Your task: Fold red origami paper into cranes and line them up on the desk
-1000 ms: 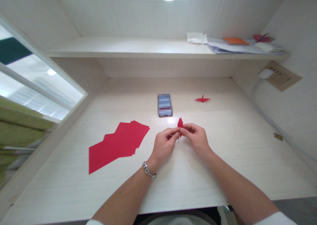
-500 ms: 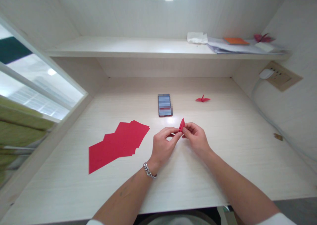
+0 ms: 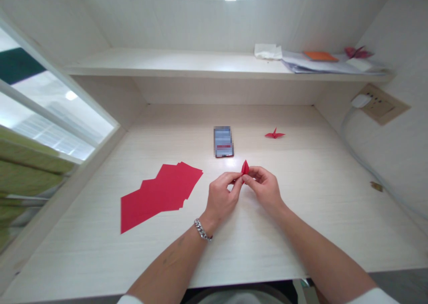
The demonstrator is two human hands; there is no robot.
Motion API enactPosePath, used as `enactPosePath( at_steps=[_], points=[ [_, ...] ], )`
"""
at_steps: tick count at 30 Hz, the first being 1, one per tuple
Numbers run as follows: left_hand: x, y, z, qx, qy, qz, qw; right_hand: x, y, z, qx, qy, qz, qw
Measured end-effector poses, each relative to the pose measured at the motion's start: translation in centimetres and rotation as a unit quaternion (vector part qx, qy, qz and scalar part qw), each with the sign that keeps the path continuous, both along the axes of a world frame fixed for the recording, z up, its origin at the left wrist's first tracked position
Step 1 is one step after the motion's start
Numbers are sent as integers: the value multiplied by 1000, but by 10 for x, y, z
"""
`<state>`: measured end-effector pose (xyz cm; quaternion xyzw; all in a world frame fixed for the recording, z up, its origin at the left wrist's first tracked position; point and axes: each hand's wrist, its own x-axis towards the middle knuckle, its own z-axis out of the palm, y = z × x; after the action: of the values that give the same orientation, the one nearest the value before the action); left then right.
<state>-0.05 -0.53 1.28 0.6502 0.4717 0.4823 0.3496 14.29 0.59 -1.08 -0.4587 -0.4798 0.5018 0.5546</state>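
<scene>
Desk (image 3: 301, 215), pale wood: fanned red paper sheets (image 3: 160, 195) toward the left edge; phone (image 3: 223, 141) at centre (screen blurred); red paper crane (image 3: 274, 134) toward the back right. Shelf (image 3: 167, 63) above, at its right end: white tissue (image 3: 267, 51), loose papers (image 3: 310, 65), orange pad (image 3: 320, 56), pink crane (image 3: 358, 52)

No legible text; phone screen (image 3: 223, 141) blurred.

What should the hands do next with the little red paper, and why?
Probably pinch along the fold to sharpen the crease. Both the left hand and right hand grip the small folded red paper by fingertips, its point sticking up, and it looks unfinished compared with the red crane lying farther back.
</scene>
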Motion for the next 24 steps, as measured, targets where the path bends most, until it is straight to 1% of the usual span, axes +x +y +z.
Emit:
enactPosePath(
  at_steps=[6,13,16,19,24],
  points=[
    [1,2,-6,-57,-36,3,998,-1,-1,0,-1,-30,-23,999],
    [0,8,-10,-109,-87,5,990,-1,0,0,-1,-38,-25,999],
    [-1,11,-13,-130,-122,-7,984,-1,0,0,-10,-25,-17,1000],
    [-1,14,-16,-144,-132,-16,981,0,0,0,-21,-12,1,1000],
    [-2,15,-18,-158,-142,1,977,0,-2,2,-31,-26,15,999]
  ],
)
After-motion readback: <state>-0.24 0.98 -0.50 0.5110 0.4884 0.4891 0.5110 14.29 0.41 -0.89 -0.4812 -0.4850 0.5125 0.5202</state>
